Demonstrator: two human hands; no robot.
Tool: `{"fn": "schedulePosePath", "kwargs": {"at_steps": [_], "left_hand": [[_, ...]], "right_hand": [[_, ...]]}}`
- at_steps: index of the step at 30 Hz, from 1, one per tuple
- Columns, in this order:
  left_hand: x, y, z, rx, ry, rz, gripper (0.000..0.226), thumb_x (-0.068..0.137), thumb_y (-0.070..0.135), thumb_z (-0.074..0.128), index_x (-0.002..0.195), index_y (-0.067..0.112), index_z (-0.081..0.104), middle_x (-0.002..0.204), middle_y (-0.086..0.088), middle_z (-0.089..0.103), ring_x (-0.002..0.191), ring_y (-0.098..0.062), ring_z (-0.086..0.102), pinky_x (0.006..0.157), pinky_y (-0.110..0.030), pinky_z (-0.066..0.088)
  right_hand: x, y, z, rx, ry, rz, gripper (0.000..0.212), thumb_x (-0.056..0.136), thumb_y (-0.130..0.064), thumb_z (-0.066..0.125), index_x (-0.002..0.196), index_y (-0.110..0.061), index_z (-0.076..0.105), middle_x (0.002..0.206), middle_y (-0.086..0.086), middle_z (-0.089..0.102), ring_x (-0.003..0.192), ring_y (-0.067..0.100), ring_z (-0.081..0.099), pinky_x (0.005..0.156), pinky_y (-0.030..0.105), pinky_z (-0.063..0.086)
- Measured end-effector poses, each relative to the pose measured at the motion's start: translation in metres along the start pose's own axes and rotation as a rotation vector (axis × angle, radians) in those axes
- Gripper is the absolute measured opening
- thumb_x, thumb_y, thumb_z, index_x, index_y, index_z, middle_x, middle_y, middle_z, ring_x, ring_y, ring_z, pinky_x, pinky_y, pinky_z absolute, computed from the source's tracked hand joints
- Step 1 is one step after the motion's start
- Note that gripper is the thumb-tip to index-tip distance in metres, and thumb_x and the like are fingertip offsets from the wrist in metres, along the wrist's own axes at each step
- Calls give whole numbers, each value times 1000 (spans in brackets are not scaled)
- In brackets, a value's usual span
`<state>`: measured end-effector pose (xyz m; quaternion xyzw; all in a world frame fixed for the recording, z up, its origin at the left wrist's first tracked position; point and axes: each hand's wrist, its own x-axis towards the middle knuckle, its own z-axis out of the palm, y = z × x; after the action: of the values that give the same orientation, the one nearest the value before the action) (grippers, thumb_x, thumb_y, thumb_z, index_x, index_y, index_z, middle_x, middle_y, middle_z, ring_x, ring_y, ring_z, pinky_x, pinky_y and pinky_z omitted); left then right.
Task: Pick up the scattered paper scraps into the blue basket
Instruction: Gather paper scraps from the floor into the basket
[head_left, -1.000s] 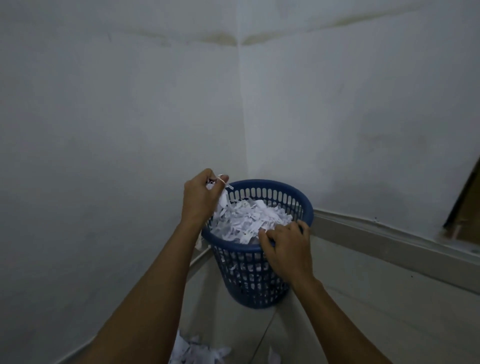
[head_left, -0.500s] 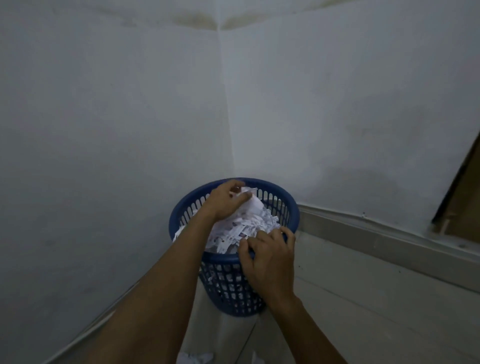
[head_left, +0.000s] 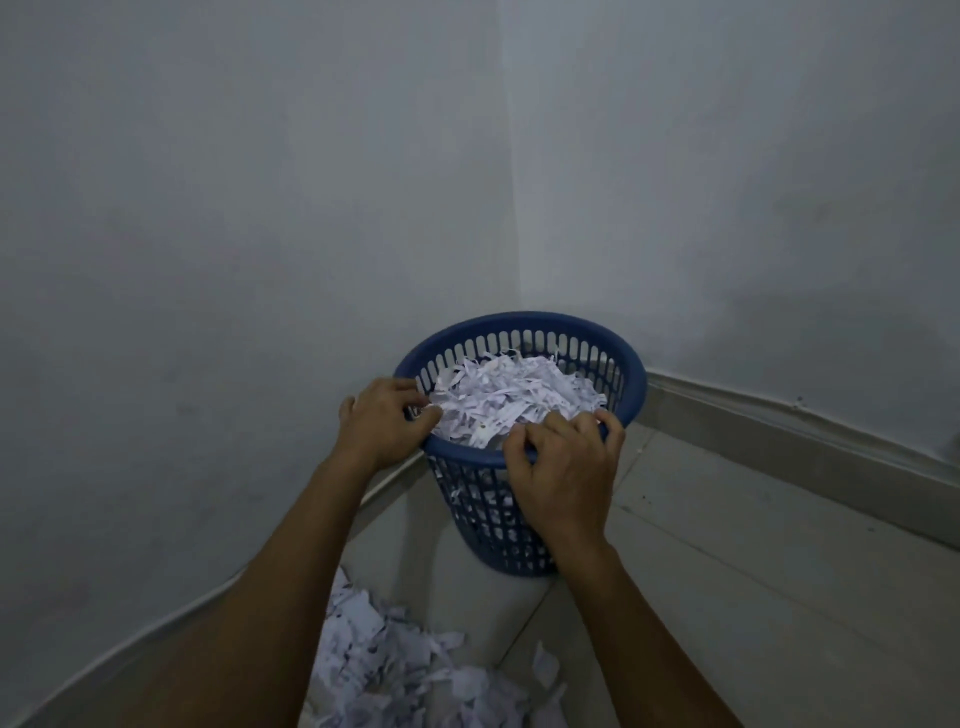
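The blue basket (head_left: 631, 382) stands on the floor in the corner of the room, heaped with white paper scraps (head_left: 511, 395). My left hand (head_left: 382, 423) grips the basket's near left rim, fingers curled over the edge against the paper. My right hand (head_left: 566, 467) grips the near right rim, fingers hooked over it and the palm against the outer wall. A pile of scattered paper scraps (head_left: 395, 670) lies on the floor in front of the basket, between my forearms.
Two pale walls (head_left: 260, 208) meet just behind the basket. A light skirting strip (head_left: 810, 447) runs along the right wall's foot. The tiled floor (head_left: 753, 571) stretches to the right of the basket.
My left hand has left the heap of paper and moved to the basket's left rim. The view has tilted down, so the floor pile shows more. My right hand stays on the rim.
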<state>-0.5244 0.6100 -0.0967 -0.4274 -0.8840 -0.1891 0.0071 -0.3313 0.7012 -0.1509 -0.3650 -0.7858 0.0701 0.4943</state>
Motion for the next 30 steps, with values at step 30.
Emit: {"fn": "schedulePosePath", "kwargs": {"at_steps": [30], "left_hand": [[42, 24, -41, -173, -150, 209, 29, 100, 21, 53, 126, 18, 65, 129, -7, 63, 106, -24, 64, 93, -32, 49]], "right_hand": [[-16, -27, 7, -141, 53, 23, 35, 92, -28, 54, 60, -17, 65, 63, -6, 60, 72, 17, 47, 101, 44, 35]]}}
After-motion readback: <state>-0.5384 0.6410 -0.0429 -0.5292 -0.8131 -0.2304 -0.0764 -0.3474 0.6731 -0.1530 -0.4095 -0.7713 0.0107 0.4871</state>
